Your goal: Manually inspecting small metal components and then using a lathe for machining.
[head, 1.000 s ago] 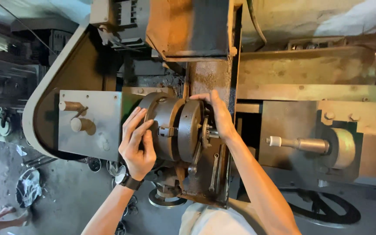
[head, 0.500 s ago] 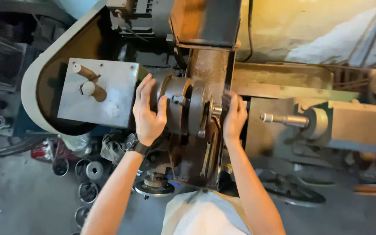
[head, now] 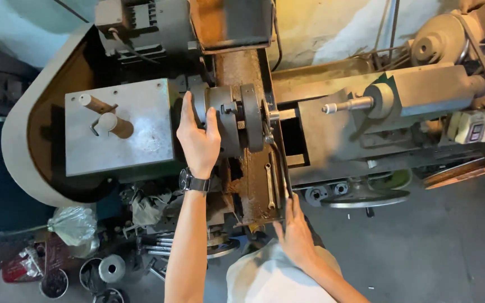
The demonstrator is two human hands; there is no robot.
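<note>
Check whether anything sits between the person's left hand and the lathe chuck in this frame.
Nothing visible does. The left hand already lies flat on the round lathe chuck, palm against its near side, fingers over the top. The right hand is apart from it, resting at the front edge of the rusty bed.

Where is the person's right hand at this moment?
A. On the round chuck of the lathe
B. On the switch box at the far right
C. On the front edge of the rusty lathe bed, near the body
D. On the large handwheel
C: the right hand rests on the front edge of the rusty lathe bed, while the left hand lies on the chuck.
</note>
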